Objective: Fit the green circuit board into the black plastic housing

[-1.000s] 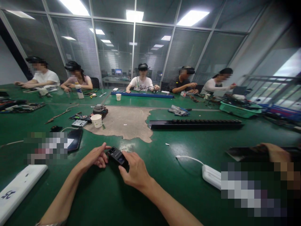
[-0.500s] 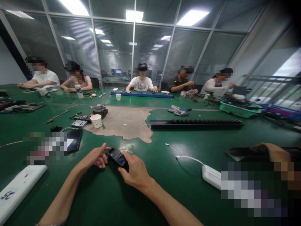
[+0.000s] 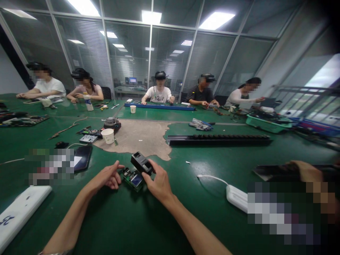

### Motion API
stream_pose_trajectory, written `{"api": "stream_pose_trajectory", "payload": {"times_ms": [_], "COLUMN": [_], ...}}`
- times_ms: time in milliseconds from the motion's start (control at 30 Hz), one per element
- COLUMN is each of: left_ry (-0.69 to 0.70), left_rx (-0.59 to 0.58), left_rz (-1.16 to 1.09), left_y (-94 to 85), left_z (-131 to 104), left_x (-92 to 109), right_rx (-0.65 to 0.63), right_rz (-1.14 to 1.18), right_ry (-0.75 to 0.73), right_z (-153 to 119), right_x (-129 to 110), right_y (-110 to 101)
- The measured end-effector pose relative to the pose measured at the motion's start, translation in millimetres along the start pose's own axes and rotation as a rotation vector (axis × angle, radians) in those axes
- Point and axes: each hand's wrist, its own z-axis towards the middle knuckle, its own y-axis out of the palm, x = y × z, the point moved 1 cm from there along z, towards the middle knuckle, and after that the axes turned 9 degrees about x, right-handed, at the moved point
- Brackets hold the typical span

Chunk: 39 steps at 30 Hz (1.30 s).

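My right hand (image 3: 159, 182) grips a small black cover (image 3: 141, 163) with rectangular cut-outs, holding it tilted just above and behind a circuit board. That green board (image 3: 133, 180) carries a small bluish screen and lies on the green table (image 3: 148, 226). At the board's left edge is my left hand (image 3: 110, 177), its index finger stretched towards the board's upper left corner and its other fingers loosely curled, with nothing held in them. Whether the fingertip touches the board is hard to tell.
Behind the hands, a paper cup (image 3: 108, 136) stands by loose parts on a brown sheet (image 3: 140, 138). A phone (image 3: 83, 158) and white power bank (image 3: 23, 212) are left; a black rail (image 3: 219, 140) and cabled white device (image 3: 236, 198) right. A co-worker's hand (image 3: 305, 171) is far right.
The black cover has come up off the board in my right hand, exposing the green circuit board beneath. My left hand has stayed almost where it was.
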Motion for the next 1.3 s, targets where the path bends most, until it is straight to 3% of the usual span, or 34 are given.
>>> {"api": "stream_pose_trajectory", "payload": {"times_ms": [300,733,967,1100,1300], "left_ry": [0.005,0.081,0.103,0.09,0.095], "left_rx": [0.025,0.115,0.12,0.111,0.081], "left_rz": [-0.012,-0.127,-0.161,-0.166,-0.176], "left_y": [0.0,-1.8,-0.7,-0.2,1.0], "left_z": [1.7,7.6,9.0,10.1,10.6], "left_x": [-2.8,-2.7,-4.9,-4.9,-4.0], "right_rx": [-0.041,-0.06,0.051,0.01,-0.036], "right_rz": [-0.135,-0.178,0.039,0.125,0.045], "right_ry": [0.019,-0.052,0.033,-0.039,-0.155], "right_z": [-1.5,-2.3,2.3,-3.1,-12.0], "right_x": [29.4,26.8,6.5,-9.4,-20.3], "right_y": [10.9,9.1,0.8,-0.7,-0.1]}}
